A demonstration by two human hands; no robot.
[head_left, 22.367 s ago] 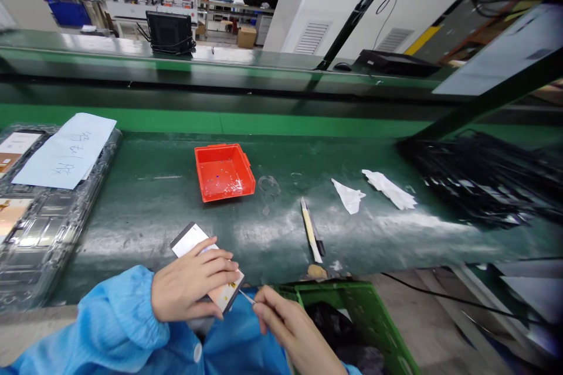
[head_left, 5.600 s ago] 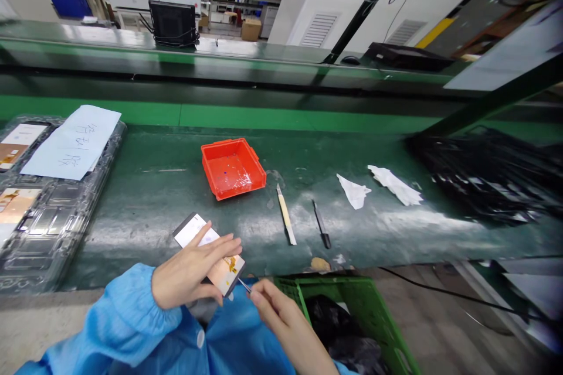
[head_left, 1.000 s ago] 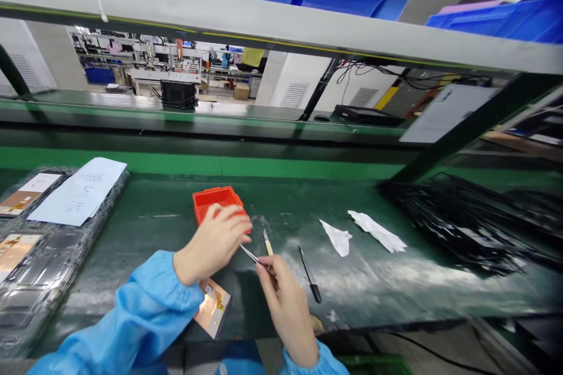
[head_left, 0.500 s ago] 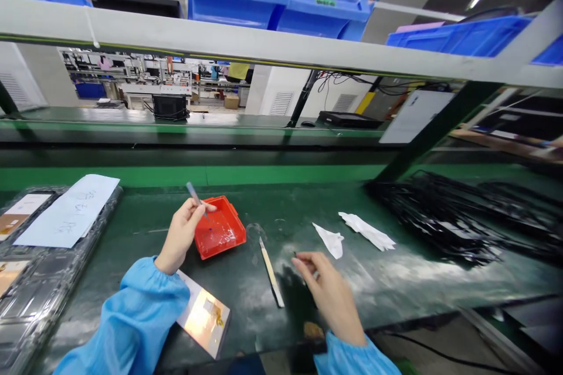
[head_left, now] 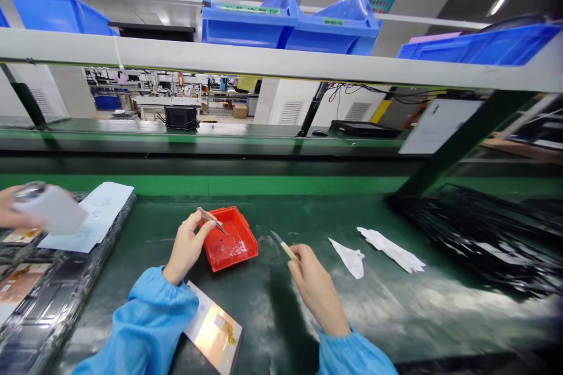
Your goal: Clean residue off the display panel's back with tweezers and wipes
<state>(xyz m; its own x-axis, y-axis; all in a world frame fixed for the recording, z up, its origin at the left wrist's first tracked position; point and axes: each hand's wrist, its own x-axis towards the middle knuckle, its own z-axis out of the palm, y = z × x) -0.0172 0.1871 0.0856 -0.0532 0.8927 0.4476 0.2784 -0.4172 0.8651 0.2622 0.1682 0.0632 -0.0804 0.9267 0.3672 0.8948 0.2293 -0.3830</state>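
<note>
My left hand [head_left: 187, 244] pinches thin metal tweezers [head_left: 212, 220] whose tips point into a small red tray [head_left: 229, 238] on the green bench. My right hand [head_left: 314, 288] is closed round a pale-handled scraper knife [head_left: 284, 246], its blade lifted toward the tray. A flat rectangular panel [head_left: 214, 334] with a coppery face lies on the bench under my left sleeve, touched by neither hand.
Clear plastic trays [head_left: 53, 293] with a paper sheet [head_left: 90, 217] sit at the left, where another person's hand [head_left: 13, 211] holds a white object. Two crumpled white wipes [head_left: 378, 249] lie to the right. A heap of black parts [head_left: 484, 234] fills the far right. Blue bins [head_left: 285, 17] stand on the shelf above.
My right hand has picked the pale-handled knife up off the bench. My left hand turned the tweezers down toward the red tray. Another person's hand has entered at the left.
</note>
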